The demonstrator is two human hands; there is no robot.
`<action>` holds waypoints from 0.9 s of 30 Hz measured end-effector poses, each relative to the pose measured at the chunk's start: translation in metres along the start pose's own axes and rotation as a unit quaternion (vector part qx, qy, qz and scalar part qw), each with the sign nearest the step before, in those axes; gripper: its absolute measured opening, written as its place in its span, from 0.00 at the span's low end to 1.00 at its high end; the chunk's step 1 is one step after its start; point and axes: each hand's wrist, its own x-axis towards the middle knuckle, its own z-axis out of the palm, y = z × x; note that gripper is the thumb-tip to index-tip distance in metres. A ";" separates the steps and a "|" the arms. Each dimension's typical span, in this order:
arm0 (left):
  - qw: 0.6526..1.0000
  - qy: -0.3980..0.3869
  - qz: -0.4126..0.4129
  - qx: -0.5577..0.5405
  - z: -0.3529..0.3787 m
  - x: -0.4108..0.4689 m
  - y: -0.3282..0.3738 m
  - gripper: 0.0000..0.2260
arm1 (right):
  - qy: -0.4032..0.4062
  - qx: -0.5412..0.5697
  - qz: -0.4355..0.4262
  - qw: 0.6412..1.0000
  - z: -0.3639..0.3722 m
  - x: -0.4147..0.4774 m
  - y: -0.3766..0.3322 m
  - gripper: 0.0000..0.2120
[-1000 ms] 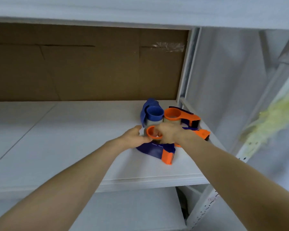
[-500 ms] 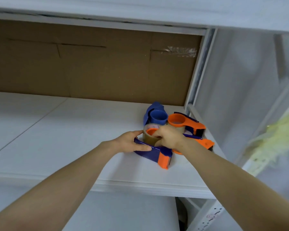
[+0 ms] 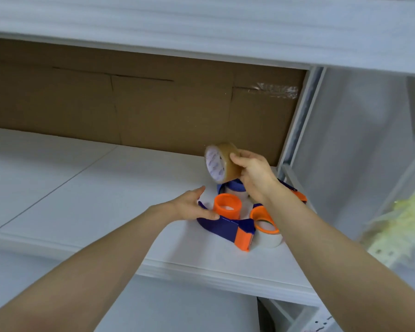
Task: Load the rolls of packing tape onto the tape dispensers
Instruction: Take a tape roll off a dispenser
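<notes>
My right hand [image 3: 254,173] grips a brown roll of packing tape [image 3: 222,162] and holds it tilted in the air above the shelf. Below it lies a blue tape dispenser [image 3: 223,226] with a bare orange hub [image 3: 227,206] and an orange end. My left hand [image 3: 192,207] presses on the dispenser's left end, steadying it. A second dispenser with an orange ring carries a clear tape roll [image 3: 267,232] just to the right. A blue dispenser [image 3: 233,188] sits behind, partly hidden by my right hand.
The white shelf [image 3: 106,188] stretches left, with a cardboard panel [image 3: 153,104] at its back. A white upright post [image 3: 297,128] bounds the shelf on the right. Another orange dispenser part [image 3: 300,195] peeks out behind my right wrist.
My right hand has lifted the brown tape roll off the orange hub and raised it. The left hand stays on the blue dispenser.
</notes>
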 end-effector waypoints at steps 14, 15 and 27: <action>0.921 0.326 -0.005 -0.216 -0.141 -0.109 -0.087 0.14 | -0.096 0.079 0.135 0.983 0.213 0.016 0.048 0.13; 0.919 0.325 -0.004 -0.224 -0.152 -0.122 -0.099 0.13 | -0.125 0.075 0.139 0.979 0.238 0.012 0.053 0.12; 0.829 0.469 -0.054 -0.300 -0.280 -0.284 -0.262 0.04 | -0.258 0.023 0.141 0.955 0.498 -0.052 0.107 0.07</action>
